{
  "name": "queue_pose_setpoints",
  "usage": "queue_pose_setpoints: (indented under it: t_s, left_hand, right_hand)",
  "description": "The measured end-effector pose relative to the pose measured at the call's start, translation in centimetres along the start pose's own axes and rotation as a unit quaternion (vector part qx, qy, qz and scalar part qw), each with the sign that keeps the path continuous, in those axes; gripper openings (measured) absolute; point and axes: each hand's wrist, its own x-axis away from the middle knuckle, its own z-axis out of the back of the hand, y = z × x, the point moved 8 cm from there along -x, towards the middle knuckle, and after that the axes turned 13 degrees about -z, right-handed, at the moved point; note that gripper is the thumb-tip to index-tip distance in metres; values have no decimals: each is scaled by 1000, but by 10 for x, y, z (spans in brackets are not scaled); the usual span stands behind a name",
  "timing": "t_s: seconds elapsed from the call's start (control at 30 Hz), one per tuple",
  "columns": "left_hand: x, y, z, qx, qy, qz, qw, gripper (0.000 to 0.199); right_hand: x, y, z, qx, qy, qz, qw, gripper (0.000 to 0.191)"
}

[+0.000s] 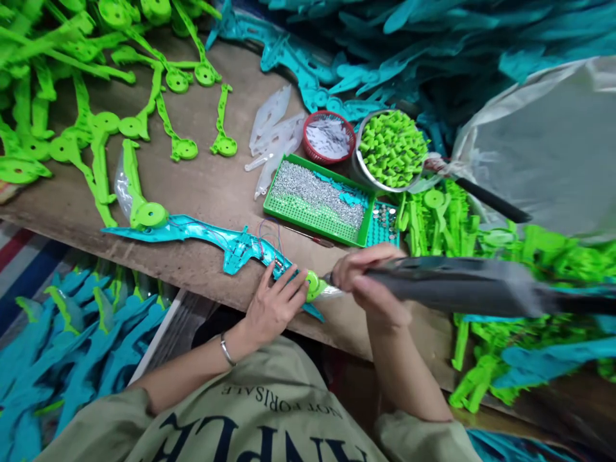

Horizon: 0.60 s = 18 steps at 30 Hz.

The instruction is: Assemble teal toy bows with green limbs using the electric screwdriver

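Note:
A long blue plastic bow-shaped shell (205,228) lies along the table's near edge, with thin wires and small parts at its middle. One green arm piece (150,213) sits at its left end, a second green piece (314,285) at its right. My left hand (274,301) presses on the shell's right part, its fingers curved over it beside the green piece. In my right hand (373,279) is a dark electric screwdriver (447,282), held near its front end. Its tip points left at the right green piece; whether it touches a screw I cannot tell.
Behind the shell stand a green tray (315,221) of screws, a red basket (309,151) of white pieces and a bucket (360,163) of small green parts. Green arms (101,122) pile up at left and right. Blue shells (308,70) heap at the back.

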Motion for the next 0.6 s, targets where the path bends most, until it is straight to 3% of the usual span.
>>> queue_pose_setpoints:
  t_s: [0.1, 0.23, 0.37, 0.6]
  left_hand:
    - [-1, 0, 0, -12, -13, -4, 1000, 28]
    - [-3, 0, 1, -22, -25, 4, 999, 38]
    - [-5, 0, 2, -20, -19, 12, 1000, 34]
    - [-6, -1, 1, -15, -28, 16, 999, 34]
  right_hand:
    - [-33, -16, 24, -34, 118, 135, 983, 16]
    - [-73, 11, 45, -18, 234, 119, 965, 18]
    - [-91, 32, 49, 16, 250, 110, 962, 24]
    - [-100, 44, 52, 45, 261, 84, 961, 28]
